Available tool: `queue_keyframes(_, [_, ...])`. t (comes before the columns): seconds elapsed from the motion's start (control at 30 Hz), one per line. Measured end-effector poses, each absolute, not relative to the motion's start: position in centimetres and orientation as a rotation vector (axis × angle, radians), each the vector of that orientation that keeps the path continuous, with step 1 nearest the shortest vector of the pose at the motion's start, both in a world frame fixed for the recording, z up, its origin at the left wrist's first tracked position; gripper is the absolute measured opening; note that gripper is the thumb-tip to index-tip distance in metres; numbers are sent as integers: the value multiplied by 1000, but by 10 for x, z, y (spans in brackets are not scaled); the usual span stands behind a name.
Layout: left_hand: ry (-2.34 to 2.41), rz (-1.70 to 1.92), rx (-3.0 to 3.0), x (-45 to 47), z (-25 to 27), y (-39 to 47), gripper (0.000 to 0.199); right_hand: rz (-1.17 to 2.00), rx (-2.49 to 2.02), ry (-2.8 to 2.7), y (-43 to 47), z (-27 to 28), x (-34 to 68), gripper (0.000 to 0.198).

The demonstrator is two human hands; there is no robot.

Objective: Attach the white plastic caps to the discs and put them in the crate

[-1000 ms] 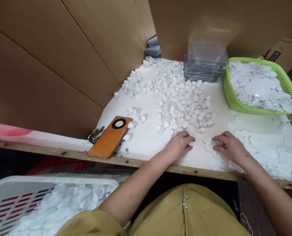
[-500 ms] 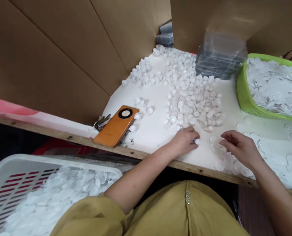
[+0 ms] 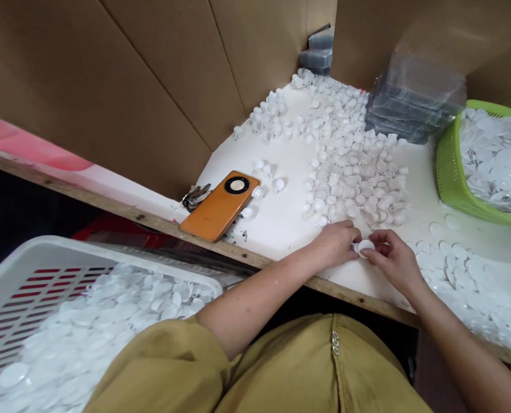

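At the table's near edge my hands meet. My left hand (image 3: 338,243) is closed around a small white plastic cap (image 3: 355,247), mostly hidden by the fingers. Between thumb and fingers, my right hand (image 3: 395,261) pinches a thin round white disc (image 3: 366,247), which is up against the cap; whether the two are joined I cannot tell. A heap of small white caps (image 3: 358,178) lies just beyond my hands. To the right, many flat clear-white discs (image 3: 461,269) are spread over the white tabletop (image 3: 281,229).
A green basket (image 3: 448,172) of discs stands at right, beside plastic-wrapped grey stacks (image 3: 414,109). An orange phone (image 3: 214,215) and keys (image 3: 195,197) lie at left. Cardboard walls (image 3: 160,74) close off the back. Below the wooden edge (image 3: 255,258), a white basket (image 3: 57,244) holds white pieces.
My right hand has moved left from the loose discs and now brings a disc against the cap in my left hand. The view has shifted slightly.
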State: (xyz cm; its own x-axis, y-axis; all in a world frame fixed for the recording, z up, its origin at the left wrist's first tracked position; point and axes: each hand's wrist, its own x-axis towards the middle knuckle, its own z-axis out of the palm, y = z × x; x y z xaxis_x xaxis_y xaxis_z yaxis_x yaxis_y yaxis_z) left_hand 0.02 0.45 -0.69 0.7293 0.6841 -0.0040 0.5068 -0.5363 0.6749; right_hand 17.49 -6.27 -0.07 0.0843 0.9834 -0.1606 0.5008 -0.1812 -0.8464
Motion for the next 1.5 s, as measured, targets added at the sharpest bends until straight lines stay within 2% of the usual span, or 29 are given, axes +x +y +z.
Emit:
queue_keyframes(0.07, [896,343,2250,1,-6,4,17,1244,-1780,-1363,-58,2,174,30])
queue_keyframes(0.13, [892,342,2249,1,-6,5,16,1335,-1792,-1318,-54,6,172,30])
queue_keyframes(0.57, [848,339,2218,-7,1,3,18,1421,-1885,-1244,-44,16,161,32])
queue_keyframes(0.7, [858,322,2096,-12,7,4,30,1512,-1893,-1231,-35,18,161,32])
queue_keyframes(0.93, [996,277,2027,-7,5,6,26,1611,-1892,-1214,-25,18,163,29])
queue_keyframes(1.2, [1020,304,2061,0,5,-2,16,1437,-1923,-1350,-30,12,162,27])
queue_keyframes(1.37, [970,360,2113,-44,33,-12,6,1316,-1727,-1487,-61,15,153,23])
queue_keyframes(1.43, [982,346,2152,-93,52,-21,7,1052,-1738,-1595,-69,21,167,20])
queue_keyframes(1.5, [1077,295,2205,-151,70,-35,15,637,-1836,-1680,-70,23,197,19])
